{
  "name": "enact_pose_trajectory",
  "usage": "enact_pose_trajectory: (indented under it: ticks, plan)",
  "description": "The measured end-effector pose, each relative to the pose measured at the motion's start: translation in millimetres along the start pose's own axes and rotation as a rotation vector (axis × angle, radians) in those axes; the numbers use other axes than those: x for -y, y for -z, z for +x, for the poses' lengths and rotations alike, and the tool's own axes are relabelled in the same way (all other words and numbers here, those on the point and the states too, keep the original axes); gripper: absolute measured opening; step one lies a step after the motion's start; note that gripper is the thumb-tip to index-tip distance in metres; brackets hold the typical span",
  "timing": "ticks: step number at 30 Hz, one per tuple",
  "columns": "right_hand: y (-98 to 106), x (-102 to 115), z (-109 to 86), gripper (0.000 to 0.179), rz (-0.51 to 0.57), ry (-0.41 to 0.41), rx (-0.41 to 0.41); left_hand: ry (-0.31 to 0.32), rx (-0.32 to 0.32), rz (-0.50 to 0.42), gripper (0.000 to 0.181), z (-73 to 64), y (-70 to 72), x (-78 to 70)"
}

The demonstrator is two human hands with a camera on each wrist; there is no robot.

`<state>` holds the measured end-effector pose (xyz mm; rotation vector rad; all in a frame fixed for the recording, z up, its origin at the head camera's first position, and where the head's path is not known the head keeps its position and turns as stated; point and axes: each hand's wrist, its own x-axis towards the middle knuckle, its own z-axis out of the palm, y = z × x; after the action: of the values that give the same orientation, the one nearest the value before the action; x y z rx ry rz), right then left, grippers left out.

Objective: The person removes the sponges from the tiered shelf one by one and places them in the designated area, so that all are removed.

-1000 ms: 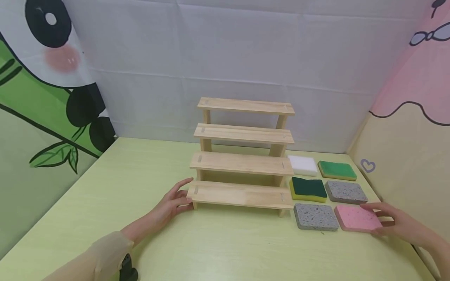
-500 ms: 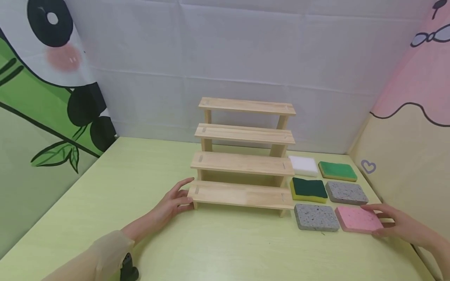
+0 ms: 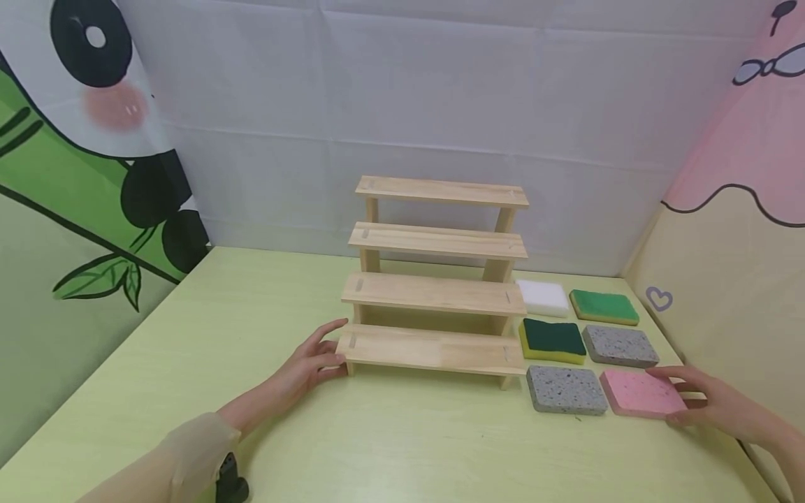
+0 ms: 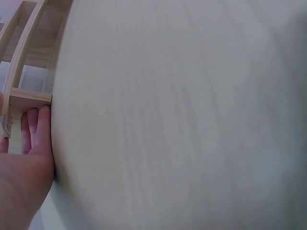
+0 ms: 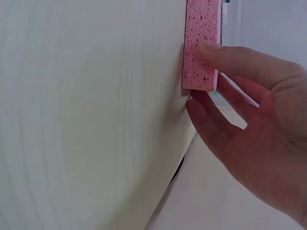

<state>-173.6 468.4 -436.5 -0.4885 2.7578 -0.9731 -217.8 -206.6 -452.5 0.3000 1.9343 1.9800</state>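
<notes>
A four-step wooden display stand (image 3: 434, 290) stands mid-table in the head view. My left hand (image 3: 305, 363) holds the left end of its lowest step; in the left wrist view, several fingers (image 4: 43, 129) reach under that step against the leg. At the right, my right hand (image 3: 723, 402) grips the right end of a pink sponge (image 3: 641, 393) lying flat on the table. The right wrist view has the thumb (image 5: 230, 57) against one broad face of the pink sponge and other fingers around its end, partly hidden.
Left of the pink sponge lies a speckled grey sponge (image 3: 567, 389). Behind are a green-and-yellow scouring sponge (image 3: 553, 340), another grey sponge (image 3: 620, 344), a white sponge (image 3: 543, 297) and a green-topped sponge (image 3: 605, 307). Fabric walls (image 3: 428, 91) enclose the pale table (image 3: 402, 447).
</notes>
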Motion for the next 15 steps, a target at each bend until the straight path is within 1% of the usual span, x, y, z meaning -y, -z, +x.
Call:
enact_pose_trajectory:
  ticks: [3,5,6,8,10,12,15]
  plan:
    - [0.1,0.8,-0.4,0.068,-0.012,-0.027,-0.003,0.006,0.006,0.007,0.072,0.2,0.0,-1.5]
    - [0.2,2.3,-1.5,0.069,-0.018,-0.02,-0.004,0.009,0.009,0.032,0.072,0.1,0.3,-3.1]
    - [0.3,3.5,-2.3,0.069,-0.023,-0.01,-0.01,0.01,0.013,0.058,0.073,-0.5,0.9,-4.0]
    - [0.7,7.3,-3.6,0.07,-0.046,0.011,-0.026,0.013,0.018,0.127,0.074,-2.2,2.8,-7.0]
    - [1.5,13.2,-3.8,0.069,-0.1,0.037,-0.063,0.014,0.026,0.211,0.075,-4.9,6.4,-11.4]
    - [3.1,21.6,-1.6,0.067,-0.173,0.059,-0.118,0.017,0.03,0.313,0.075,-8.6,12.0,-17.1]
    - [4.5,41.1,5.4,0.062,-0.287,0.069,-0.213,-0.004,0.045,0.483,0.073,-14.6,22.7,-27.7]
